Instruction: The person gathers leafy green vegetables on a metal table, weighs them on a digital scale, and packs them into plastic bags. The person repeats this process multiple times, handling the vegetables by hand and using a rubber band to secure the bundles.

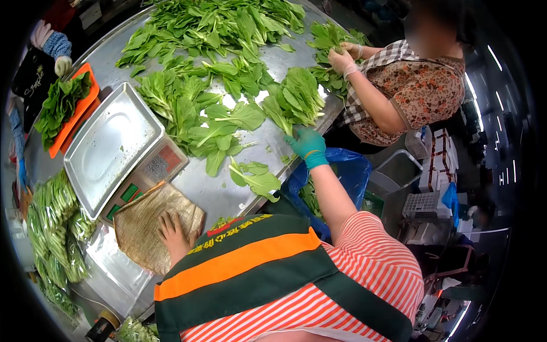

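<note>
From the head camera, the left hand (pixel 173 233) is bare and spread, fingers fanned and palm down, on a tan sheet (pixel 156 228), wrinkled and ribbed, with a ragged outline, lying up against the digital scale (pixel 134 185). Over to the right hand (pixel 307 147), in a thin teal rubbery glove: its fingertips are right at the lower end of a bunch of leafy greens (pixel 299 97) near the table's edge, though whether they pinch it I can't tell! Those leaves are broad, smooth and oval on pale stalks, lying on a shiny metal table (pixel 208 191). The scale carries a rectangular silver tray (pixel 117 148) with rounded corners; crinkled blue plastic bag (pixel 356 171) beside the gloved forearm, glossy clear-wrapped greens (pixel 54 222) at far left.
</note>
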`<state>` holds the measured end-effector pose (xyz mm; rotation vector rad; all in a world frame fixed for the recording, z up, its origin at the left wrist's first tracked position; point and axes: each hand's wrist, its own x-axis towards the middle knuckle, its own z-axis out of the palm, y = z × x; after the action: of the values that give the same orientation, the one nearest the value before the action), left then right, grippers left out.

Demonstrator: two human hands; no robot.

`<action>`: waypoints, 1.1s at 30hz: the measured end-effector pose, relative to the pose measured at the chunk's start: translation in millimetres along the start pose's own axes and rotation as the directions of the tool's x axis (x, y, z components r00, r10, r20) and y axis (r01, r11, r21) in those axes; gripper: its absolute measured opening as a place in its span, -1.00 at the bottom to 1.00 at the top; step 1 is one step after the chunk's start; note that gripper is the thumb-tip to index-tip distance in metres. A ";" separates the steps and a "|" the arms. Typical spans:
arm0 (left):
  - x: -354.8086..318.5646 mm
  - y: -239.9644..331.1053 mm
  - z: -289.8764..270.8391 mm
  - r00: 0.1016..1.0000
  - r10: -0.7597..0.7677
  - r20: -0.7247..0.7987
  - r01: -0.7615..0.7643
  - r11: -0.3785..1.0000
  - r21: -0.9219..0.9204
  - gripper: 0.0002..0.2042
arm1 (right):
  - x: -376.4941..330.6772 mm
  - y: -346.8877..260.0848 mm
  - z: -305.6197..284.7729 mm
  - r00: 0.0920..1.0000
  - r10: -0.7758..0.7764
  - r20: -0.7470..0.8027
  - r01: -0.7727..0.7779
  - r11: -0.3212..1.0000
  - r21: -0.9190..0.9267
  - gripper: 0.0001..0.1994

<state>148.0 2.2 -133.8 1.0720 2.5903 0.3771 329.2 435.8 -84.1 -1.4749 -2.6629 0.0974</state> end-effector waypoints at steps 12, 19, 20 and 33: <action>80.5 76.9 -63.4 0.990 0.106 0.089 0.028 0.475 -0.880 -0.40 | -30.3 -104.5 -6.6 0.800 -0.579 0.157 0.172 0.472 0.865 -0.69; 106.1 116.0 -52.1 0.943 -0.040 0.330 0.312 -0.236 -0.921 -0.71 | -51.7 -50.0 -37.3 0.962 -0.267 -0.047 0.262 0.868 0.422 -0.49; 103.4 112.2 -51.3 0.927 -0.064 0.370 0.351 -0.205 -0.914 -0.71 | -51.1 -27.2 -40.4 0.962 -0.272 0.037 0.240 0.899 0.365 -0.49; 92.6 106.4 -34.6 0.880 -0.130 0.456 0.426 -0.207 -0.881 -0.73 | -72.9 116.0 -56.1 0.975 -0.023 0.222 0.066 0.980 -0.188 -0.79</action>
<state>140.4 137.4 -81.4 -0.1753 1.2904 1.6553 471.7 436.0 -44.1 -1.5394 -2.9554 -0.0045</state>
